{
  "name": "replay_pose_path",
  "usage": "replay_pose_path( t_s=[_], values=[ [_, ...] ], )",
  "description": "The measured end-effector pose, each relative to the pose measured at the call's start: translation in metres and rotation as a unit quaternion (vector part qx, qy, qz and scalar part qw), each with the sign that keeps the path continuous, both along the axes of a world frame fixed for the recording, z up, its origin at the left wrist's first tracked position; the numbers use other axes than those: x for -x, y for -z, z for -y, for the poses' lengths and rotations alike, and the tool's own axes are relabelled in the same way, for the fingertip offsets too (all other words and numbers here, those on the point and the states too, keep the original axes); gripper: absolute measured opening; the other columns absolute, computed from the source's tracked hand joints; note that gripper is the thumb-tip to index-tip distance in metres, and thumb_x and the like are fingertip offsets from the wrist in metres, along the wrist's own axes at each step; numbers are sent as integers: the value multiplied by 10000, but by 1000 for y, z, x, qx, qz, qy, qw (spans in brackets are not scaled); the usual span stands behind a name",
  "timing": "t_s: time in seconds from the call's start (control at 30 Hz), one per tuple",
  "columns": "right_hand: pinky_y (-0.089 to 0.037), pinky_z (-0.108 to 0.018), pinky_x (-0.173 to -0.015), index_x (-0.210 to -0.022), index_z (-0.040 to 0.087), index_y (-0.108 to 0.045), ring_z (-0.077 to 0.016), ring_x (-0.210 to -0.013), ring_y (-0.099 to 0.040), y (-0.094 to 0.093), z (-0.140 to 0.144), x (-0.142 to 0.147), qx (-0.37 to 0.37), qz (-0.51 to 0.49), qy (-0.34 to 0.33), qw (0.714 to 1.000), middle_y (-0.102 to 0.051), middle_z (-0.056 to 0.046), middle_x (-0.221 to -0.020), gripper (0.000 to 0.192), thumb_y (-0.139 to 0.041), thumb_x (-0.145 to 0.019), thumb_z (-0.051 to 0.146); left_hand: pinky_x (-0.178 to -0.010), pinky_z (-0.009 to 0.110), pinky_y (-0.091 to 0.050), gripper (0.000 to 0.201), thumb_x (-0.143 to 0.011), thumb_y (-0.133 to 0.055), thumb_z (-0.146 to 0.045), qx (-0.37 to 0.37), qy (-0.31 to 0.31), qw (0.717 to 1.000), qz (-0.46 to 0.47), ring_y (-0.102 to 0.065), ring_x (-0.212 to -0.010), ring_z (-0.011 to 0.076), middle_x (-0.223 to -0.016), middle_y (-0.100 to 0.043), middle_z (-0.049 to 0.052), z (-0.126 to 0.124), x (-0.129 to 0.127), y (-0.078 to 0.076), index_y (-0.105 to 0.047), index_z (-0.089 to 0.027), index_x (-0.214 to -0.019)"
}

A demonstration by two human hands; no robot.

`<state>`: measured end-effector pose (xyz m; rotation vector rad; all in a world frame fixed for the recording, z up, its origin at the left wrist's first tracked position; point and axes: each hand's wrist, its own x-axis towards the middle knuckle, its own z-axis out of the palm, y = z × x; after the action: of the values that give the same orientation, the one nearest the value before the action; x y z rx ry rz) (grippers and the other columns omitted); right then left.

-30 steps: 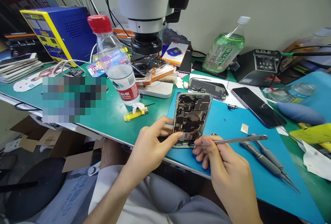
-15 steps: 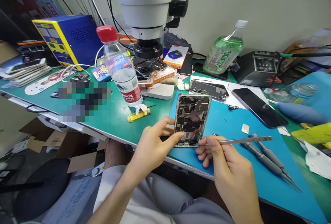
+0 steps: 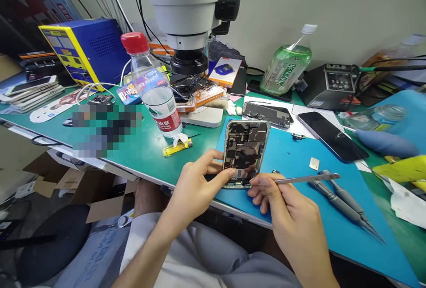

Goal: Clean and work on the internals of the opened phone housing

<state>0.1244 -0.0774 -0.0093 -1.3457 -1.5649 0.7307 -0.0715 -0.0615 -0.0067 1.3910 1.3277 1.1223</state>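
Observation:
An opened smartphone stands tilted up at the front edge of the blue mat, its circuit boards and inner parts facing me. My left hand is closed on its left side, thumb over the lower left corner and fingers behind. Between the thumb and fingers of my right hand is a slim metal pry tool, its flat end pointing right. The tool's working tip is at the phone's lower right corner, mostly hidden by my fingertips.
Grey tweezers lie on the mat at right, near a small silver square plate. A dark phone rests behind them. A red-capped water bottle and yellow lighter stand left of the phone, below a microscope.
My right hand and the pry tool have shifted slightly left along the phone's bottom edge. The left hand keeps its hold on the phone.

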Motion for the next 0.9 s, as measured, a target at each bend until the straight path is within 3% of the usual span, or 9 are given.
replay_pose_path(
  t_s=[0.23,0.67,0.9],
  values=[
    [-536,-182,-515,-852,236,-741,-92,-543,-640,-9,0,6,-24,36,26,999,-717,23,-718,338,-564,-1093,393,-630,203,-449,186,-957,-761,-360,12,-1,1000,-7,-745,-732,145,-794,-790,-64,2,0,-1,-645,-248,-1049],
    [-549,-195,-537,-878,240,-767,-104,-583,-666,-3,0,0,4,5,-11,1000,-733,13,-740,344,-566,-1091,420,-606,191,-425,186,-973,-749,-382,14,6,1000,-1,-724,-709,129,-772,-774,-73,1,0,-2,-647,-249,-1053],
    [-539,-219,-508,-853,228,-739,-119,-535,-642,-7,1,4,-19,41,24,999,-711,7,-697,373,-547,-1094,439,-641,194,-454,136,-978,-739,-333,16,15,1000,10,-754,-780,148,-826,-788,-55,1,0,-3,-662,-244,-1045]
  ],
)
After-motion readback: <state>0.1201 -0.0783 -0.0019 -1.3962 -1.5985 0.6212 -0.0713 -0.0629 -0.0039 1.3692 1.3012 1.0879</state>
